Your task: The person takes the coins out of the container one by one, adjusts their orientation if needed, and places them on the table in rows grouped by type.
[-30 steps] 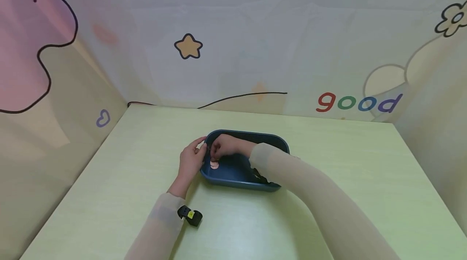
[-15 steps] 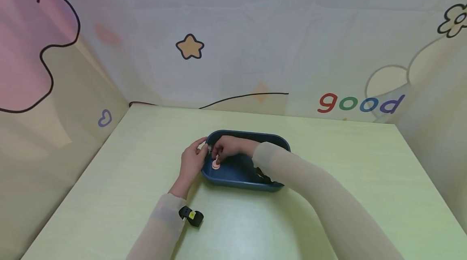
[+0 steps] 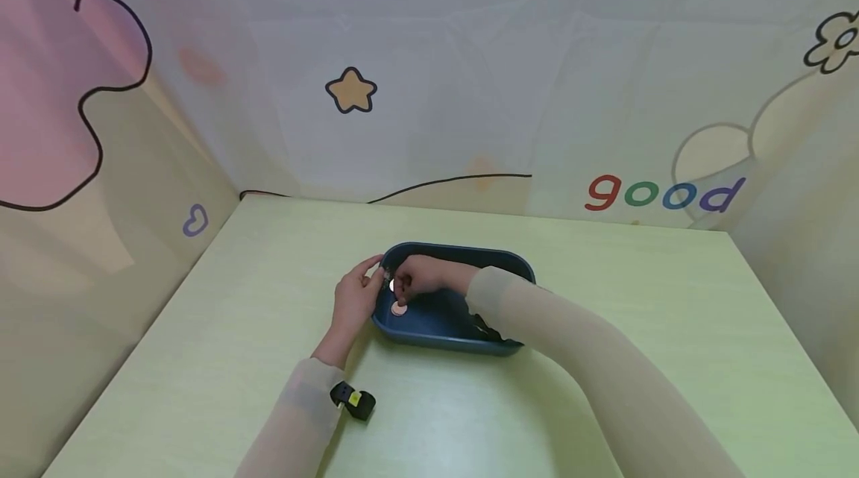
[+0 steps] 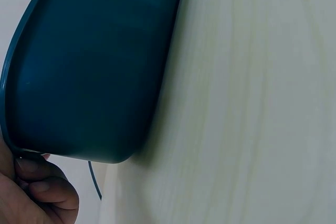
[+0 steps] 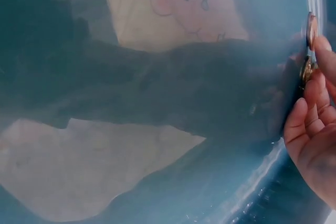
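Observation:
A dark blue oblong basin [image 3: 436, 314] stands on the table. My left hand [image 3: 354, 297] grips its left end by the rim, the fingers curled at the outer side in the left wrist view. My right hand [image 3: 419, 278] reaches down inside, near that same end, and pinches a small round coin [image 3: 392, 285], partly hidden by the fingers. A second coin [image 3: 399, 309] lies just below the fingertips. In the right wrist view a copper-coloured coin [image 5: 313, 30] is right at one fingertip, and a gold-coloured coin [image 5: 306, 71] is beside the curled fingers.
Under the basin is a pale yellow-green table [image 3: 644, 329]. A printed cloth backdrop [image 3: 443, 90] rises behind it and at the sides. The basin's inside mirrors the backdrop in the right wrist view. A black wrist camera [image 3: 353, 401] sits on the left sleeve.
The right fingers have shifted slightly within the basin's left end, and a bright coin now shows at their left side. The left hand keeps its place on the rim.

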